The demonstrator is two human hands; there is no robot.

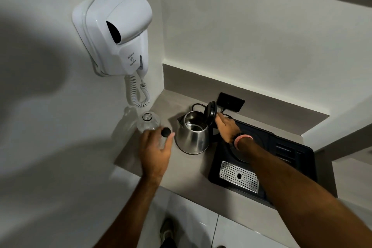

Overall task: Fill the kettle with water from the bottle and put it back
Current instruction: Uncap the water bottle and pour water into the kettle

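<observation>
The open kettle (192, 135) stands between your hands: left (156, 150) gripping the bottle (148, 122), right (226, 127) behind its raised lid (210, 113), grip unclear.

White hair dryer (116, 30) wall-mounted; black tray (285, 147) on counter (187, 175).

Kettle (193, 137): silver, black lid. Bottle (148, 122): clear. Tray (281, 159), right: black (grille (238, 176) silver, dotted). Hair dryer (116, 28), upper left: white. Surface (141, 159): grey.
</observation>
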